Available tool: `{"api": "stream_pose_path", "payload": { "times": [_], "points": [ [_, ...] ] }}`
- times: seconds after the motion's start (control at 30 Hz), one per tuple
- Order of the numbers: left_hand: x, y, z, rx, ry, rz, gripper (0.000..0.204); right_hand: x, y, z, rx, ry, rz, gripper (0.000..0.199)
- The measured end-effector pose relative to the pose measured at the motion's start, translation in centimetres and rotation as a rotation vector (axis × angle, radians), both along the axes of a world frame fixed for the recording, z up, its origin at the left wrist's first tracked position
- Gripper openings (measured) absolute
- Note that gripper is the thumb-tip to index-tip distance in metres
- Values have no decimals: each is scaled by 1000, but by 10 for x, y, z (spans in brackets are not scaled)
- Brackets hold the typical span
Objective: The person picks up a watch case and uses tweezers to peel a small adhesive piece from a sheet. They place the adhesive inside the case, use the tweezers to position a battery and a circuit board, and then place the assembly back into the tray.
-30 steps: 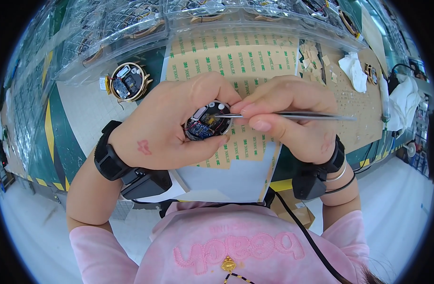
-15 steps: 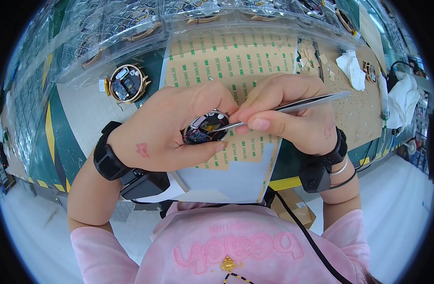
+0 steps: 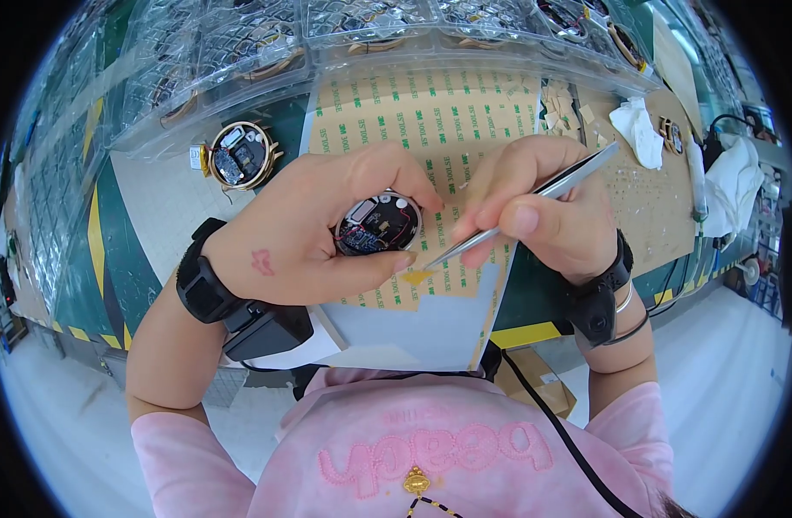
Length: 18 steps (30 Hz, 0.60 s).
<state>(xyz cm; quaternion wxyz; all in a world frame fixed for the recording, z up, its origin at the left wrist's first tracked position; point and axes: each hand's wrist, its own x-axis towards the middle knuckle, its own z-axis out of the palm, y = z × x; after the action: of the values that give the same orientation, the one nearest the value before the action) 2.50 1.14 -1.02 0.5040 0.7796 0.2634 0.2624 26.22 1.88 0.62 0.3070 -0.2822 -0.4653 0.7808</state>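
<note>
My left hand [image 3: 327,229] grips a round watch case [image 3: 380,226] between thumb and fingers, its inside facing up. Dark circuitry, thin red and blue wires and small pale round parts show within it. My right hand [image 3: 543,207] is closed on metal tweezers [image 3: 543,197], which slant down to the left. Their tips are just below and right of the watch case, apart from it, at a small yellow piece of film [image 3: 415,276]. Beneath both hands lies a tan adhesive sheet [image 3: 374,112] with green print.
A second, gold-rimmed watch case [image 3: 240,155] lies at the left with a small battery-like part beside it. Clear plastic trays [image 3: 370,43] with more watch cases span the back. Tan scraps [image 3: 562,108], crumpled white tissue [image 3: 638,129] and another tissue [image 3: 734,186] lie at the right.
The tweezers have come out of the watch case, down to its lower right, with the yellow film now at their tips. The left hand still holds the case, nearly in place.
</note>
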Motion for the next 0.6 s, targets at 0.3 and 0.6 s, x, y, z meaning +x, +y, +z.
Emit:
{"api": "stream_pose_path", "payload": {
  "times": [0.3, 0.6],
  "points": [
    [17, -2, 23, 10, -13, 22, 37, 41, 10, 48, 208, 25, -356, 18],
    [16, -16, 49, -78, -16, 79, 39, 83, -35, 66, 314, -524, -616, 21]
  ]
}}
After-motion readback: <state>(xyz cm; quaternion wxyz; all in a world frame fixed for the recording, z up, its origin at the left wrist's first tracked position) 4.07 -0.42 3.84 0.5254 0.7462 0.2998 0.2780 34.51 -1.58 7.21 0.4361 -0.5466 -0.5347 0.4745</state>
